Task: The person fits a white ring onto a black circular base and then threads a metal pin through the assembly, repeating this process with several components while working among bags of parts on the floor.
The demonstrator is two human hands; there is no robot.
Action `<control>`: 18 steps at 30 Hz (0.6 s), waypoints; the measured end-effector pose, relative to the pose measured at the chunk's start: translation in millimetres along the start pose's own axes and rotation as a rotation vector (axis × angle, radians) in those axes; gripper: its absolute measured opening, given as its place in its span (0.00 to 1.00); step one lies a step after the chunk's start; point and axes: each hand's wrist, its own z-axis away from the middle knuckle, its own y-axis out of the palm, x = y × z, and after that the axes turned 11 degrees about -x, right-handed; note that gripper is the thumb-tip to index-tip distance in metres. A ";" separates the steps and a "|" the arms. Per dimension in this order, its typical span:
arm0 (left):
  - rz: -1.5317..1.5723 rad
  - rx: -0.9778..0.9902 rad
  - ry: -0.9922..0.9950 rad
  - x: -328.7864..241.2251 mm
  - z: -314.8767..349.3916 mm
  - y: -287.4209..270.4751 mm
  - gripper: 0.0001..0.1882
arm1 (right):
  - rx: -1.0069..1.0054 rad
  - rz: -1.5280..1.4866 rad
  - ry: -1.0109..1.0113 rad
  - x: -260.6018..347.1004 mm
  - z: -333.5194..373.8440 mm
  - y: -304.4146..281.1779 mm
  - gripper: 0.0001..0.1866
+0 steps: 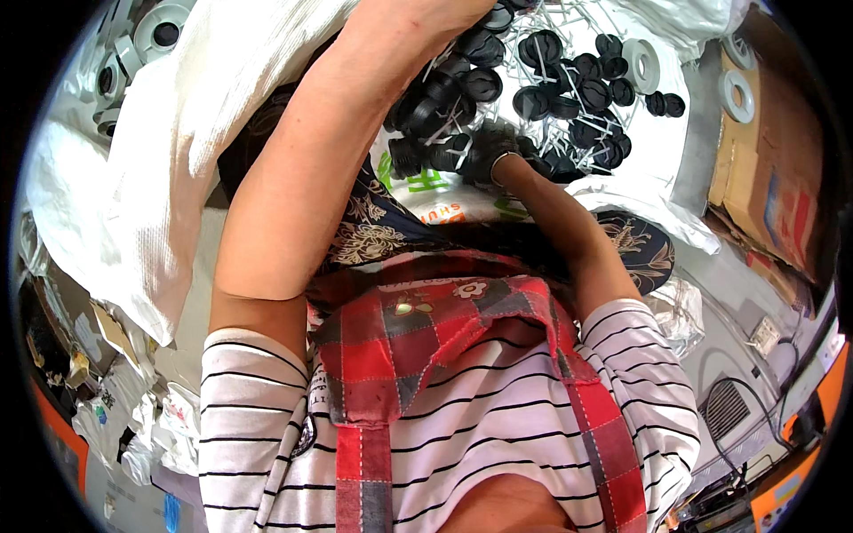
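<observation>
Black round plastic parts (593, 93), some ribbed or capped, lie in a heap with thin white plastic sticks (569, 16) among them. At the top edge, my bare left hand (458, 9) reaches over the heap's left side; its fingers are cut off by the frame. My right hand (494, 147), in a dark glove, is low at the near edge of the heap. Its fingers look curled, touching a black ribbed part (447, 153) on its left. Glove and parts merge in darkness, so what it grips is unclear.
The heap rests on a white plastic sack (653, 147) with green and orange print. White woven cloth (169, 178) hangs at left, beside pale grey round parts (163, 34). At right stand a cardboard box (773, 169) and grey rings (736, 96). A black cable (733, 382) loops at lower right.
</observation>
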 end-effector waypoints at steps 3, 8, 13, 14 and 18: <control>-0.070 0.024 0.042 3.4 7.5 3.9 0.12 | 0.085 -0.001 0.027 -6.2 0.9 24.1 0.30; -0.001 0.051 0.028 -11.7 7.3 10.2 0.11 | 0.063 0.142 0.028 -64.4 -21.4 53.4 0.27; -0.009 -0.026 -0.017 1.0 5.5 3.6 0.10 | -0.069 0.060 0.372 -63.5 -12.0 11.8 0.31; -0.009 0.009 0.007 -2.4 7.6 5.0 0.11 | -0.126 0.058 0.433 -64.1 -11.8 28.2 0.33; -0.029 0.026 0.060 1.2 7.3 -4.7 0.11 | -0.033 -0.239 0.361 -42.9 -14.1 7.1 0.31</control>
